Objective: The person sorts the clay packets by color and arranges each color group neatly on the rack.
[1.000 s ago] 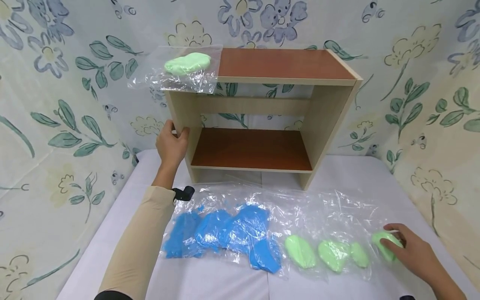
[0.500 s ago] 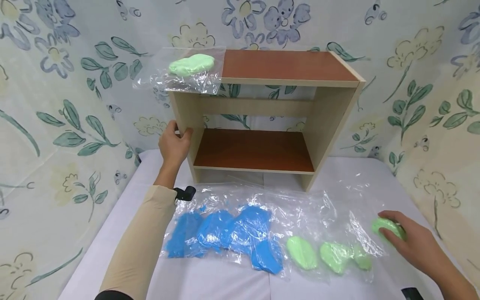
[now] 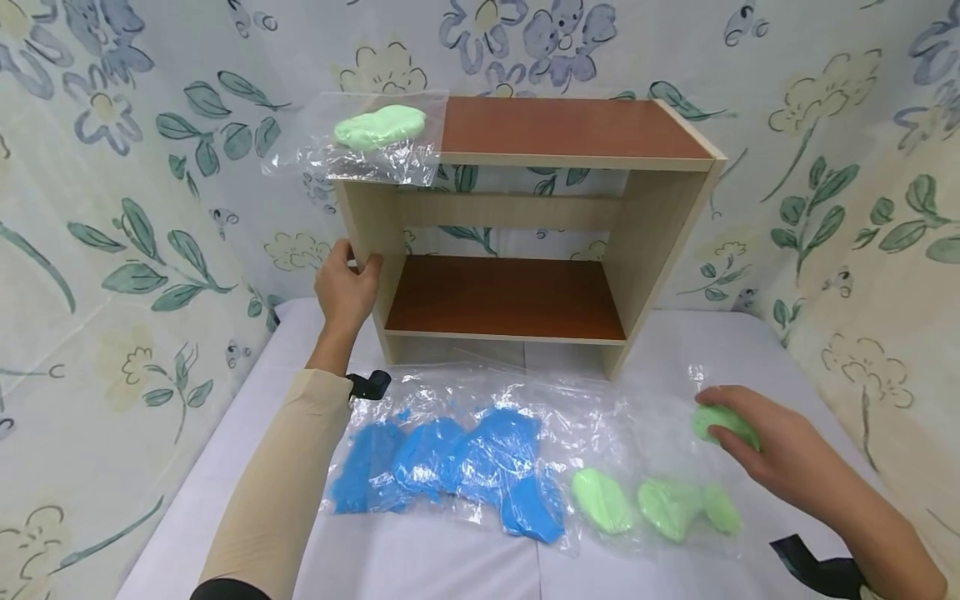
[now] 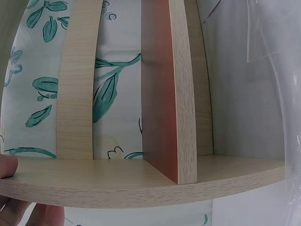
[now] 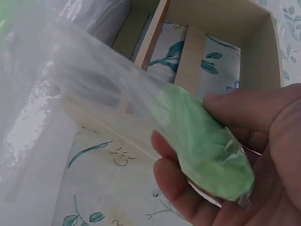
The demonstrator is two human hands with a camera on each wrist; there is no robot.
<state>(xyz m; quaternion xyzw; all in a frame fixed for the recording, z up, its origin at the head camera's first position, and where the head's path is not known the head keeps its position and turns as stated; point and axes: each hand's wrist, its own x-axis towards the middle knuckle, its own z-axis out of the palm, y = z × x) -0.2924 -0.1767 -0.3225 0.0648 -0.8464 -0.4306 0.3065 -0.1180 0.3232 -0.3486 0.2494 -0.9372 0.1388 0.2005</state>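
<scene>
My left hand (image 3: 347, 287) grips the left side panel of a small wooden shelf (image 3: 660, 225), thumb on the inner face and fingers outside. In my right hand (image 3: 780, 437) is a clear plastic bag with a light green lump (image 5: 202, 146) in it, pinched between thumb and fingers. The lump's material cannot be told. In the head view this hand is raised to the right of the shelf's front, above the bags on the table. Another bagged green lump (image 3: 380, 127) lies on the shelf's top left corner, its bag hanging over the edge.
Clear bags with blue pieces (image 3: 465, 458) lie in front of the shelf on the white-covered table (image 3: 420, 558). Bagged green lumps (image 3: 602, 500) lie to their right. A patterned cloth (image 3: 825, 208) stands behind and at both sides.
My right hand has lifted the bagged green lump from the right end of the row and carried it left and toward the shelf. My left hand keeps its hold on the panel.
</scene>
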